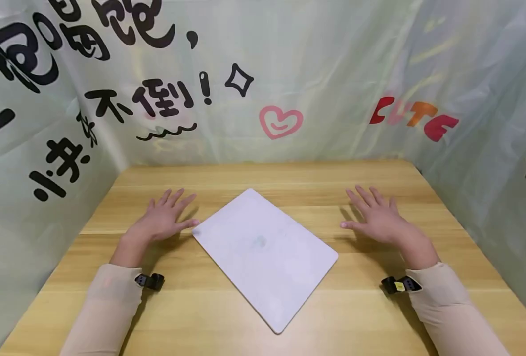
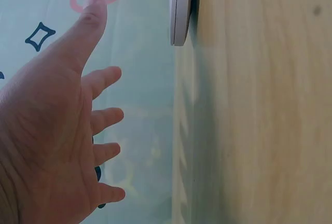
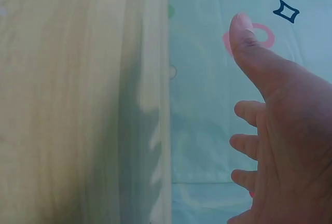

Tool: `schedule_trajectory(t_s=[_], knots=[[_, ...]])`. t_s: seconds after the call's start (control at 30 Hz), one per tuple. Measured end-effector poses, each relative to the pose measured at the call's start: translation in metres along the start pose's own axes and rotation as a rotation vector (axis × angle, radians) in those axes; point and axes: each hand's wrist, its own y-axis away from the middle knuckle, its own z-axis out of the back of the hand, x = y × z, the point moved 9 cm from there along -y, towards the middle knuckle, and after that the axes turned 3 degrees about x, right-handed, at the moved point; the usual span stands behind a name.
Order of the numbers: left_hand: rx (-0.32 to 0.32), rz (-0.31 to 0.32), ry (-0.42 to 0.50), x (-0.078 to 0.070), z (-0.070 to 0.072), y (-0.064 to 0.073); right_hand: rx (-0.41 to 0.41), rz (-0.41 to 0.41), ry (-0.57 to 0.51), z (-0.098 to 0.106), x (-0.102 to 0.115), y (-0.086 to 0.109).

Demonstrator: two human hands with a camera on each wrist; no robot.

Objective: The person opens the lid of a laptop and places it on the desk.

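Note:
A closed pale silver laptop (image 1: 267, 267) with a faint mark at the middle of its lid lies turned cornerwise on the wooden table. Left of it, my left hand (image 1: 162, 220) has its fingers spread, the thumb tip right by the laptop's left corner. In the left wrist view the palm side of that left hand (image 2: 46, 110) shows nothing held, and the laptop's thin edge (image 2: 179, 11) appears at the top. Off to the laptop's right, my right hand (image 1: 380, 220) is likewise spread and holds nothing. The right wrist view shows that hand (image 3: 293, 136) raised over the table.
The wooden table (image 1: 192, 316) reaches back to a pale cloth (image 1: 334, 59) with printed lettering and a pink heart, which hangs behind and along both sides. Black bands (image 1: 151, 282) with small devices sit on both wrists, at the ends of light sleeves (image 1: 105, 306).

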Motion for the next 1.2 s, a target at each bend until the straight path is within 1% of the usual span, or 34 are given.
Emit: schedule_trajectory(t_s=[0.07,0.2,0.27,0.37,0.57,0.73,0.83,0.97,1.1,1.2], knots=[[0.008,-0.012,0.008,-0.002,-0.002,0.0,0.004,0.007,-0.009,-0.002,0.0,0.003],[0.007,-0.046,0.027,-0.006,0.001,-0.003,-0.017,0.031,-0.021,0.001,0.003,0.005],[0.009,-0.071,0.04,-0.01,0.002,-0.005,-0.028,0.065,-0.03,0.002,0.007,0.006],[0.015,-0.116,0.063,-0.017,0.001,-0.006,-0.023,0.134,-0.081,0.0,0.016,0.008],[-0.002,-0.224,0.131,-0.036,-0.002,-0.008,0.042,0.261,-0.23,-0.014,0.04,0.014],[0.003,-0.302,0.165,-0.053,-0.008,-0.007,0.142,0.326,-0.323,-0.028,0.061,0.018],[0.005,-0.34,0.178,-0.062,-0.011,-0.005,0.196,0.358,-0.333,-0.036,0.073,0.02],[0.028,-0.358,0.182,-0.071,-0.016,-0.002,0.237,0.411,-0.318,-0.043,0.087,0.023],[0.082,-0.361,0.187,-0.081,-0.021,0.0,0.27,0.45,-0.313,-0.05,0.098,0.024],[0.117,-0.381,0.193,-0.088,-0.025,0.003,0.288,0.465,-0.285,-0.056,0.104,0.025]])
